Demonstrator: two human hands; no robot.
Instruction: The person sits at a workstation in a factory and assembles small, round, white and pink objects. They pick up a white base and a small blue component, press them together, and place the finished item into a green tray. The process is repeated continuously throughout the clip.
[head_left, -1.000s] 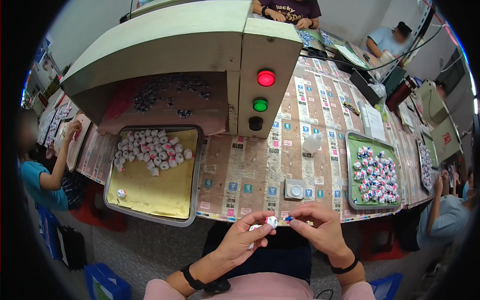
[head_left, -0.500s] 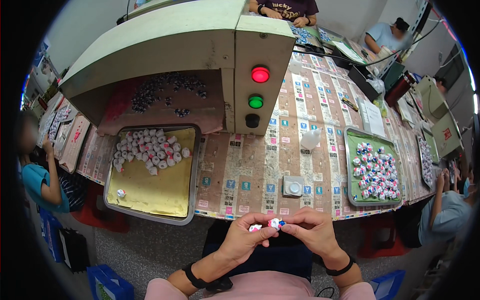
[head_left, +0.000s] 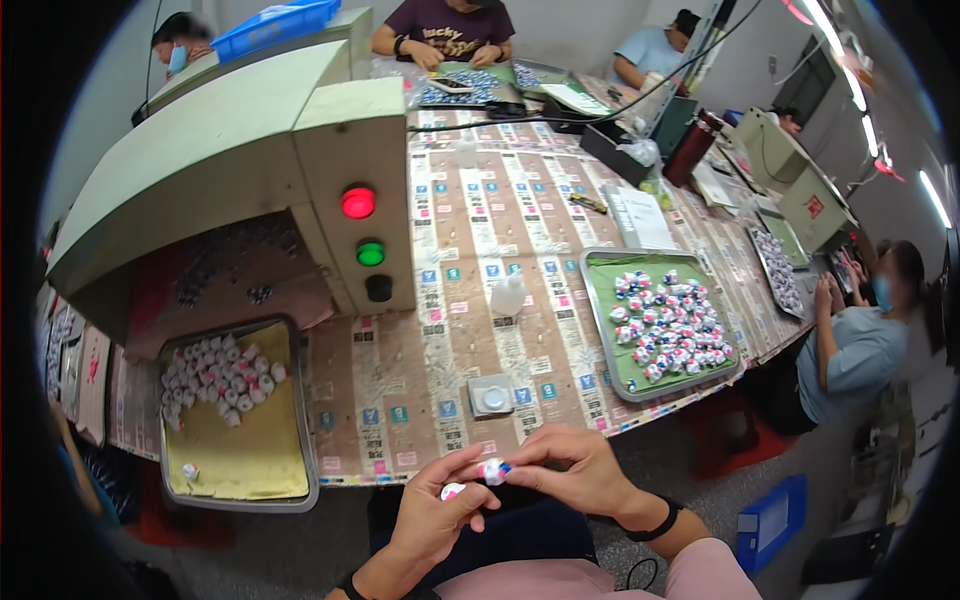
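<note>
Close to the front edge of the table, my left hand is closed around a small white and pink toy piece. A second small white toy figure, with pink and blue parts, sits between the fingertips of both hands. The thumb and forefinger of my right hand pinch this figure at its blue end. Just beyond my hands stands a small square block with a round white top. Fingers cover part of both toy pieces.
A yellow-lined tray of white pieces lies left, before a beige machine with red and green lights. A green-lined tray on the right bears several blue-marked figures. A white squeeze bottle stands mid-table. Co-workers sit around.
My view has swung to the right, so the machine and trays sit further left in it. Both hands still hold the figure between them, with the second piece in my left hand.
</note>
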